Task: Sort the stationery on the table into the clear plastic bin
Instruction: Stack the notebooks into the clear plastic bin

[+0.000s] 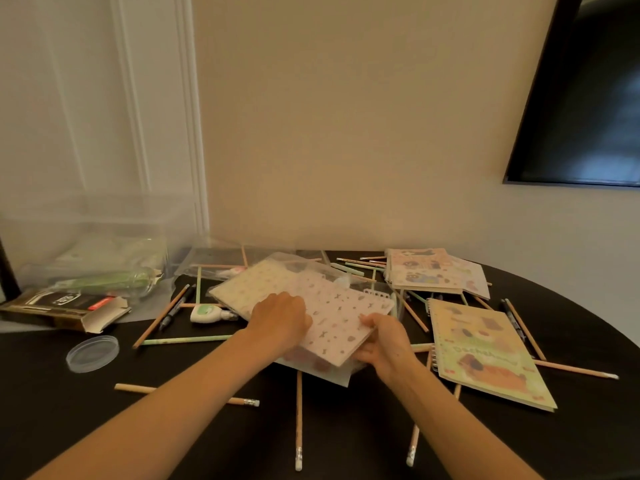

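Observation:
A pink patterned spiral notebook (337,315) lies tilted over a plastic sleeve and another patterned notebook (256,282) at the middle of the dark table (52,403). My left hand (280,320) rests on its left part, fingers curled over the cover. My right hand (382,337) grips its near right corner. The clear plastic bin (86,233) stands at the far left, with green items and packets inside. Several pencils (298,417) lie scattered around.
A yellow spiral notebook (485,351) lies to the right, with a stack of sticker sheets (433,270) behind it. A cardboard box (65,308), a clear round lid (92,353) and a correction tape (207,312) sit at the left. A dark screen (585,98) hangs on the wall.

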### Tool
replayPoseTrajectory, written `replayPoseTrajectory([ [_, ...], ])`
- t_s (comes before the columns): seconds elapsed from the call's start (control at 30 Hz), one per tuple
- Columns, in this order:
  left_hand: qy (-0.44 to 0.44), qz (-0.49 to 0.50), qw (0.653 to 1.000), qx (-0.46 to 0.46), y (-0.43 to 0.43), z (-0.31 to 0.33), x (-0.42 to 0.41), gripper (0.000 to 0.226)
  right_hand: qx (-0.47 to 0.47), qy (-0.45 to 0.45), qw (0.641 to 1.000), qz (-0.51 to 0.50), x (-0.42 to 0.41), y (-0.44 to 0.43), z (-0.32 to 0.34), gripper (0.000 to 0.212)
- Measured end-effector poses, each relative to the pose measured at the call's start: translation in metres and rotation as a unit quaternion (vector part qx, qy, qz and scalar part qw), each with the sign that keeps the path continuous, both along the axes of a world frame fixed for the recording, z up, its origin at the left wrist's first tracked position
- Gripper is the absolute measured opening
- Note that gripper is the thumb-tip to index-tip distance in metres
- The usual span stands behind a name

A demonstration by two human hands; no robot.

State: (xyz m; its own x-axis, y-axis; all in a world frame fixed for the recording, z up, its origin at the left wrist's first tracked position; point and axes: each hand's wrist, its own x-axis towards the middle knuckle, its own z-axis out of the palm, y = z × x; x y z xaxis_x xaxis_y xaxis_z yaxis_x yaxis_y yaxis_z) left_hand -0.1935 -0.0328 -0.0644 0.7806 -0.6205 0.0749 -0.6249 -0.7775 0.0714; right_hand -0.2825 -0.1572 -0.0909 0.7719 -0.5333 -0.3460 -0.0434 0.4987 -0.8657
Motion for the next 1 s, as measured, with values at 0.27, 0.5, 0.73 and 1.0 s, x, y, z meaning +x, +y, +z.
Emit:
replayPoseTrajectory([
  [0.27,-0.011,-0.016,0.987,-0.160,-0.034,-0.009,0.014,0.039,0.001,-0.049,0.998,0.039,0.001,-0.008,-0.003,0.048],
  [0.5,-0.008,-0.039,0.970,-0.242,-0.032,-0.007,0.025,0.040,0.073,-0.023,0.995,0.066,0.048,0.014,0.020,0.050],
  [0.73,0.027,-0.083,0.951,-0.297,-0.025,-0.006,0.033,0.040,-0.025,-0.020,0.997,0.070,0.082,0.033,0.016,0.041],
  [1.0,0.123,-0.100,0.909,-0.384,-0.026,-0.013,0.036,0.039,-0.045,0.042,0.997,0.051,0.111,0.030,-0.009,0.033],
])
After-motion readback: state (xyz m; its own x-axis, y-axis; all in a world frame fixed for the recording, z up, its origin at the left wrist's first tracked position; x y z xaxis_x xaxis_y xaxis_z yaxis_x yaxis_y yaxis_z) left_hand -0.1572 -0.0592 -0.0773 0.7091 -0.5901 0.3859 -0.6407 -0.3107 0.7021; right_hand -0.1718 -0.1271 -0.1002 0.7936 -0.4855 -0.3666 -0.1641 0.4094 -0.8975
